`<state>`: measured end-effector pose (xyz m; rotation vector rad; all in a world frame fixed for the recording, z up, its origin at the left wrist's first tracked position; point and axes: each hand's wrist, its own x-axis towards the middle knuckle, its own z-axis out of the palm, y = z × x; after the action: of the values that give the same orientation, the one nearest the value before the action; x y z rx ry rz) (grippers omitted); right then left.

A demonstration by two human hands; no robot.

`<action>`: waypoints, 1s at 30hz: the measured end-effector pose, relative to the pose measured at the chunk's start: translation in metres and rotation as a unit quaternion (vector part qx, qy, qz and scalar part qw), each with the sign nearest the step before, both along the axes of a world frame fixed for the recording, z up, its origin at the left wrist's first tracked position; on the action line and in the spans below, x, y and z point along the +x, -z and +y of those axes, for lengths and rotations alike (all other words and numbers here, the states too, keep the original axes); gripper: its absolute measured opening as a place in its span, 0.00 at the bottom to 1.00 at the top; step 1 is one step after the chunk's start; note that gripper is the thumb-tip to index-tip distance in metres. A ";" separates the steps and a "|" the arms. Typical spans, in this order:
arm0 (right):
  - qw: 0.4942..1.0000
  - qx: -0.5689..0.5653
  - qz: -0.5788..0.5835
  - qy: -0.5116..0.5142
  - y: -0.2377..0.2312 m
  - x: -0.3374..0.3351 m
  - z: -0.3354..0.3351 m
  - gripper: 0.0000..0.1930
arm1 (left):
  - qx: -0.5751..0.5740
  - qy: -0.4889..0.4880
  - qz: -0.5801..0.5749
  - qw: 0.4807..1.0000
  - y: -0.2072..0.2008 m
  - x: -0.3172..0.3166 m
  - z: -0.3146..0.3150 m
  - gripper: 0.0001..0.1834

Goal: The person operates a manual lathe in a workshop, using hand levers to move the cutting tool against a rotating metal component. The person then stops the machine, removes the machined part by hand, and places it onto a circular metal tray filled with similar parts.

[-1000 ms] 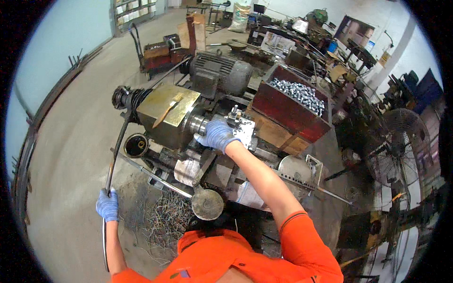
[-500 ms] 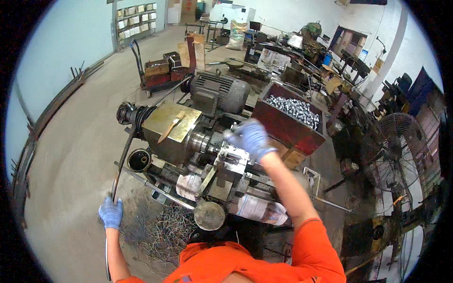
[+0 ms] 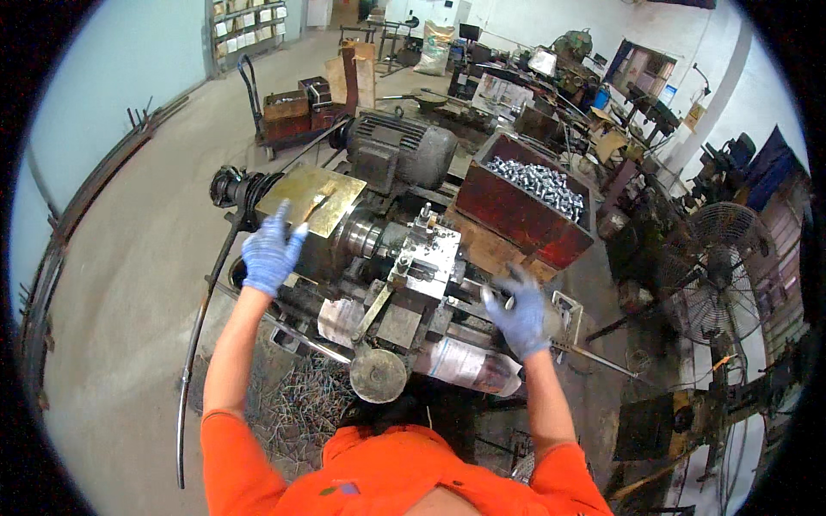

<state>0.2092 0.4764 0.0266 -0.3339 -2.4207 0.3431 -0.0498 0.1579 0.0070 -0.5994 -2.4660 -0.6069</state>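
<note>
My left hand (image 3: 272, 256), in a blue glove, reaches over the near edge of a brass-coloured plate (image 3: 297, 185) on top of the lathe's headstock. Its fingers are apart, beside a small brush (image 3: 319, 205) lying on the plate; the hand hides part of the brush's handle. My right hand (image 3: 521, 316), gloved the same way, hovers open over the right end of the machine, with nothing in it. Between the hands are the metal chuck (image 3: 363, 236) and a shiny tool slide (image 3: 430, 256) with dark chips on it. A long lever (image 3: 196, 353) slants down at the left, untouched.
Behind the lathe sit a grey motor (image 3: 400, 150) and a red-brown box (image 3: 516, 211) full of small metal parts. A round handle disc (image 3: 379, 375) juts toward me. Metal shavings (image 3: 314, 404) cover the floor below. At the right stands a large fan (image 3: 718, 267).
My left hand has let go of the long lever and moved up to the brush on the plate. My right hand has left the tool slide, moving right and toward me.
</note>
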 end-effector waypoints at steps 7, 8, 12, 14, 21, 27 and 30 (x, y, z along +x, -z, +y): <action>0.981 -0.155 -0.098 0.062 0.083 0.086 0.003 0.14 | 0.000 0.051 0.113 0.992 0.026 -0.006 0.013 0.17; 0.993 -0.093 -0.050 0.049 0.087 0.096 0.006 0.12 | 0.040 0.053 0.170 0.983 0.027 -0.007 0.005 0.15; 0.983 -0.151 -0.047 0.089 0.101 0.124 0.016 0.10 | 0.069 -0.038 0.135 0.988 -0.003 0.001 -0.027 0.13; 0.986 -0.156 -0.030 0.058 0.101 0.123 0.015 0.10 | 0.019 -0.084 0.122 0.989 0.005 -0.013 -0.045 0.14; 0.979 -0.194 -0.061 0.031 0.104 0.111 -0.009 0.11 | -0.011 -0.002 0.117 0.993 0.010 0.015 -0.023 0.14; 0.982 -0.176 -0.068 0.029 0.096 0.119 -0.020 0.09 | 0.008 0.172 0.088 0.981 0.003 0.079 0.049 0.11; 0.977 -0.201 -0.063 0.043 0.089 0.127 -0.019 0.10 | 0.004 0.178 0.037 0.983 0.017 0.082 0.080 0.12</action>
<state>0.3359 0.4574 -0.0626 -0.6543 -2.4375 0.7972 0.0321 0.2378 -0.0099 -1.0545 -2.3001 -0.7140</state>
